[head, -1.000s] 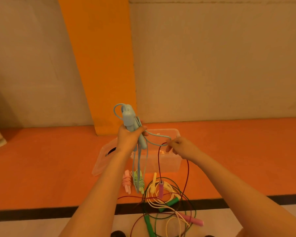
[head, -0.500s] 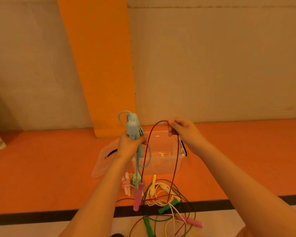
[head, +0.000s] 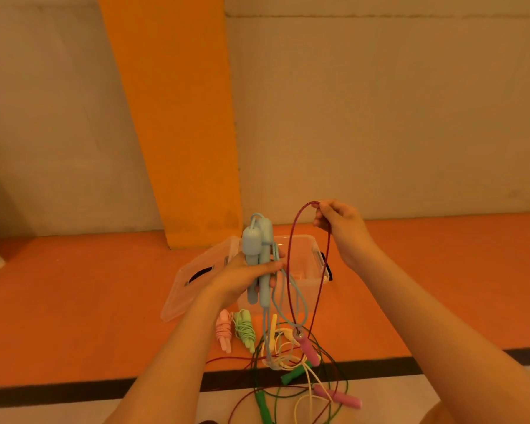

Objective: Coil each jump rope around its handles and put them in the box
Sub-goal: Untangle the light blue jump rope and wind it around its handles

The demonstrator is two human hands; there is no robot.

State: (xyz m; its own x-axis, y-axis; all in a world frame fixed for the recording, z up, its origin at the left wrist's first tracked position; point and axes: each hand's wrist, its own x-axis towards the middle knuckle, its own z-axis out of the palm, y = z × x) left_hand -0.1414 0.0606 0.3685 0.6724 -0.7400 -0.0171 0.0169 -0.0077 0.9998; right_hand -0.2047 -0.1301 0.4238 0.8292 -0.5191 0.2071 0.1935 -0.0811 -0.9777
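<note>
Box (head: 310,259) behind rope tangle (head: 288,354); left fingers (head: 274,266) grip blue handles (head: 253,247), right fingers (head: 322,223) pinch maroon rope (head: 291,237).

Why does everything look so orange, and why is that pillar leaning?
Head view: warm, even light tints the pale wall yellowish, with no hard shadows. Head view again: the wide lens makes the pillar lean. Detail is soft throughout, though the red rope and blue rope read clearly.
</note>
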